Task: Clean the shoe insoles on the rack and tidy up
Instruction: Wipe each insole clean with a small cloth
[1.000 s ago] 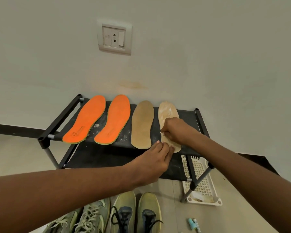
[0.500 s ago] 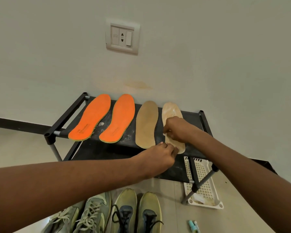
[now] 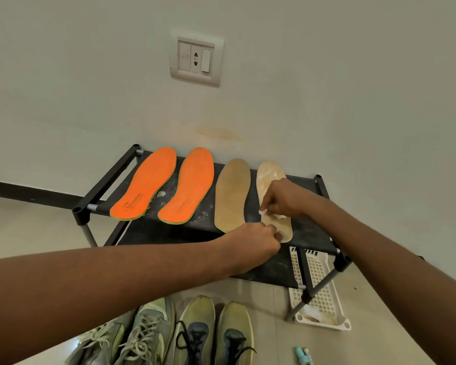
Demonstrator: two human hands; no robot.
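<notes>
Soft, even indoor light with a faint greenish cast; no glare anywhere; only weak shadows under the rack (image 3: pixel 324 196) and the forearms; wide-angle bending curves the wall's dark skirting (image 3: pixel 24 192) and stretches the arms at the lower edges; focus fairly sharp, slightly soft throughout.

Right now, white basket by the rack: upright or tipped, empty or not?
Upright. The white basket sits flat on the floor, half under the rack, open side up. Not empty: something pale lies at its near end; what it is, cannot tell.

free: bare rack top (image 3: pixel 309 227) right of pale insole (image 3: pixel 267 175) | blocked: wall (image 3: pixel 327 114) behind
</notes>
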